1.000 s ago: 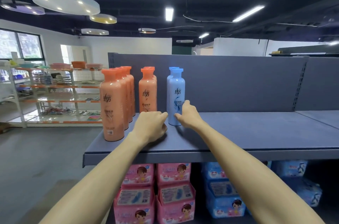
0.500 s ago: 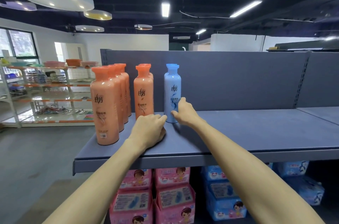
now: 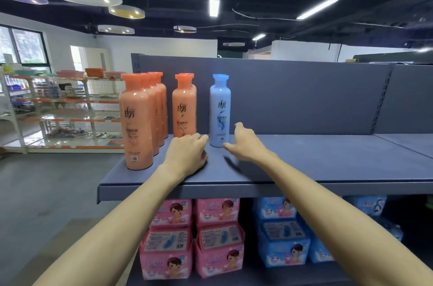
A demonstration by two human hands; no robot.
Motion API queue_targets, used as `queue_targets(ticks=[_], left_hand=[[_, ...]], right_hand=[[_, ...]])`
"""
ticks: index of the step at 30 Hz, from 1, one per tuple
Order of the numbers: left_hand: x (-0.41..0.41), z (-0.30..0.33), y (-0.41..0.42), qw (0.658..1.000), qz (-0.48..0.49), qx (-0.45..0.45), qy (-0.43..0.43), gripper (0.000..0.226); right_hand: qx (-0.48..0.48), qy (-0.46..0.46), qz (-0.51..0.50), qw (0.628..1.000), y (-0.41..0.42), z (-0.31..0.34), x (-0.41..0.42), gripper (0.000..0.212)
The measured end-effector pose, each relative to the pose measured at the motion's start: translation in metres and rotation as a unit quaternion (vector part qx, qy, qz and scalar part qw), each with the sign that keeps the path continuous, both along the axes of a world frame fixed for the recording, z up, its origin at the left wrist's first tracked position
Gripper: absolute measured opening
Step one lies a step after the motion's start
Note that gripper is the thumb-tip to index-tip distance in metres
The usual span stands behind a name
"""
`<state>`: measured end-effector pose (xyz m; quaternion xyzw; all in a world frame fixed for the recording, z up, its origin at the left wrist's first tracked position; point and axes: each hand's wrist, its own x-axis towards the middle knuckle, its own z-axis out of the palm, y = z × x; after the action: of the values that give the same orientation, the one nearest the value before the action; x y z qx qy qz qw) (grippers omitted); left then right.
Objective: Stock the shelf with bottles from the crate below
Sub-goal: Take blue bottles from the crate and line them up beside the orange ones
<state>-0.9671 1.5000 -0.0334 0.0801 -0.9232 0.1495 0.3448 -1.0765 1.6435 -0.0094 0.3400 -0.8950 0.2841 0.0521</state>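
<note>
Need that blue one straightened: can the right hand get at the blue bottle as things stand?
Probably yes: the right hand is open right beside the blue bottle, with bare shelf around it and nothing between.

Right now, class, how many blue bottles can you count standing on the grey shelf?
1. The blue bottle stands upright on the shelf, right of the orange bottles, between the two hands. Its cap seems doubled, so another may hide directly behind it.

Right of the blue bottle [image 3: 219, 110] the shelf [image 3: 316, 159] lies bare; orange bottles [image 3: 150, 117] crowd its left.
</note>
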Motion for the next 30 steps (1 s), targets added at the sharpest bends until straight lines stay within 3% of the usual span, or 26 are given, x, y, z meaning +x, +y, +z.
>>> queue_targets(ticks=[3, 8, 12, 15, 22, 25, 30], left_hand=[[0.015, 0.002, 0.01, 0.999, 0.011, 0.041, 0.003, 0.024], [0.075, -0.027, 0.05, 0.989, -0.062, 0.067, 0.117, 0.014], [0.1, -0.068, 0.071, 0.991, -0.083, 0.059, 0.082, 0.015], [0.101, -0.106, 0.08, 0.993, -0.088, 0.073, 0.032, 0.016], [0.101, -0.192, 0.106, 0.986, -0.101, 0.123, -0.04, 0.017], [0.107, -0.23, 0.125, 0.98, -0.106, 0.154, -0.072, 0.015], [0.134, -0.311, 0.174, 0.947, -0.099, 0.237, -0.195, 0.019]], right_hand=[[0.015, 0.052, 0.023, 0.998, 0.018, 0.002, 0.025, 0.045], [-0.049, 0.14, 0.078, 0.986, 0.067, -0.04, 0.081, 0.041], [-0.077, 0.235, 0.086, 0.965, 0.1, -0.09, 0.111, 0.034], [-0.095, 0.249, 0.079, 0.961, 0.112, -0.126, 0.12, 0.032], [-0.025, 0.132, 0.029, 0.991, 0.146, -0.227, 0.132, 0.034], [0.054, 0.05, 0.0, 0.997, 0.167, -0.27, 0.132, 0.038], [0.245, -0.149, 0.0, 0.958, 0.206, -0.34, 0.151, 0.031]])
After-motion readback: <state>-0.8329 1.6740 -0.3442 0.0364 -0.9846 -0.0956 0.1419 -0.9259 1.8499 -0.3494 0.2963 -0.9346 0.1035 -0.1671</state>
